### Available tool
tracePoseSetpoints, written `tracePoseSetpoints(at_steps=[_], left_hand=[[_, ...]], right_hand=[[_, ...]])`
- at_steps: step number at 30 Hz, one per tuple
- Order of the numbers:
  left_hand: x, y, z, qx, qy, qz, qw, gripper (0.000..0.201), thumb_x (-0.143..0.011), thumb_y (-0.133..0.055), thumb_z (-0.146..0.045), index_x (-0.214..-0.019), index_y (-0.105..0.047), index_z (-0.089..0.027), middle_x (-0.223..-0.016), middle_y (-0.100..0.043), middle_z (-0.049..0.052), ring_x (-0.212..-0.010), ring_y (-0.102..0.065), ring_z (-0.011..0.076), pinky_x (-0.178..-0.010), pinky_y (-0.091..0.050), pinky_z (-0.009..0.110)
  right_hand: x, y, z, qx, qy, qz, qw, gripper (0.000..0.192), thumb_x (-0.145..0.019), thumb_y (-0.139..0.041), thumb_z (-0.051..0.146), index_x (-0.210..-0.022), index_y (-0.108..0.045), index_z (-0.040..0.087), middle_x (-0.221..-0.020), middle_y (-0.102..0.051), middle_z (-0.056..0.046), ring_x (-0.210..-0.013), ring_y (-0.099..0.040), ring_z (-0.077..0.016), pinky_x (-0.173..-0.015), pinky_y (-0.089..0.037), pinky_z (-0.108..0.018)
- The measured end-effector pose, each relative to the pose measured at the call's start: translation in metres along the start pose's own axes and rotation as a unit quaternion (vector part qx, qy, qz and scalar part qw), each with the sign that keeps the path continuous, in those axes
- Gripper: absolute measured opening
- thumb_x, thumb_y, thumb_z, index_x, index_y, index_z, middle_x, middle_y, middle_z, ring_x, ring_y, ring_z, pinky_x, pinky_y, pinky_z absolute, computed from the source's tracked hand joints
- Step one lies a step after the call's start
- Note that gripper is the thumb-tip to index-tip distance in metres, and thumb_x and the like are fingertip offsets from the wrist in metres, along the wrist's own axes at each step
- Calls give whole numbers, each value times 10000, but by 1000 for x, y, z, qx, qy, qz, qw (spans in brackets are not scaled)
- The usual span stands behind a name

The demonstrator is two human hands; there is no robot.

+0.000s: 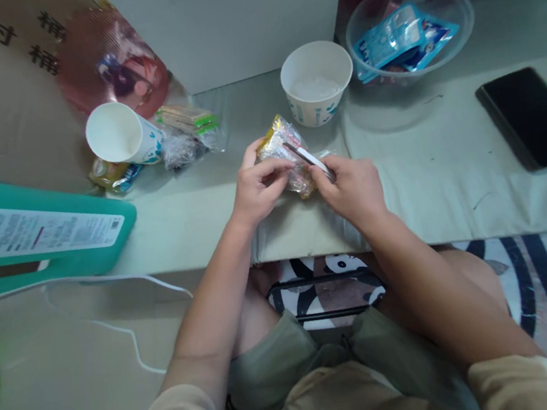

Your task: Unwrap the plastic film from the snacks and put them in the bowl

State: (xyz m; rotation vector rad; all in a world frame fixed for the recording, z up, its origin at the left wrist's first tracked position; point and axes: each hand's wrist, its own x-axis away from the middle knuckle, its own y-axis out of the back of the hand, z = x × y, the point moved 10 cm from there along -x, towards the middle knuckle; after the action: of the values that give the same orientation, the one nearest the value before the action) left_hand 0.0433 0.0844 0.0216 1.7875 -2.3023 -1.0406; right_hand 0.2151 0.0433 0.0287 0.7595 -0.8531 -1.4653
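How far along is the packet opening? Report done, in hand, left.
Done: one cup stands upright, with something white inside. In hand: left hand grips the packet; right hand holds a blade against it. Left: the packet looks unopened; the other cup lies tipped.

Head view, close, steeply downward

Beige short sleeves end above bare forearms; olive-green shorts (creased) cover the lap
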Motion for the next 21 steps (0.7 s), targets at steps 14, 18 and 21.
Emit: tracePoseSetpoints(at_steps=[14, 18, 21], left_hand=[[-3, 44, 46, 162, 136, -160, 964, 260, -764, -820, -445, -903, -744, -239, -1028, -698, 44, -844, -701, 167, -751, -635, 313], [-2, 35, 48, 133, 155, -124, 971, 258, -812, -776, -423, -978, -705, -238, -1021, -697, 38, -849, -705, 157, -781, -625, 302], [0, 16, 33, 79, 134, -45, 987, 333, -817, -744, -321, -1139, -686, -260, -1143, -676, 53, -858, -702, 144, -777, -607, 279]], right_hand=[[-3, 10, -25, -9, 13, 34, 999, 308, -894, -625, 460, -708, -739, 242, -586, -609, -68, -597, -487, -210, -598, -227, -327], [-8, 34, -58, -4, -36, -37, 999, 212, -847, -682, 427, -799, -768, 239, -672, -632, -86, -688, -550, -249, -634, -347, -353], [-9, 53, -86, 11, -102, -94, 990, 215, -831, -676, 383, -937, -769, 220, -873, -658, -120, -778, -587, -278, -719, -433, -417]])
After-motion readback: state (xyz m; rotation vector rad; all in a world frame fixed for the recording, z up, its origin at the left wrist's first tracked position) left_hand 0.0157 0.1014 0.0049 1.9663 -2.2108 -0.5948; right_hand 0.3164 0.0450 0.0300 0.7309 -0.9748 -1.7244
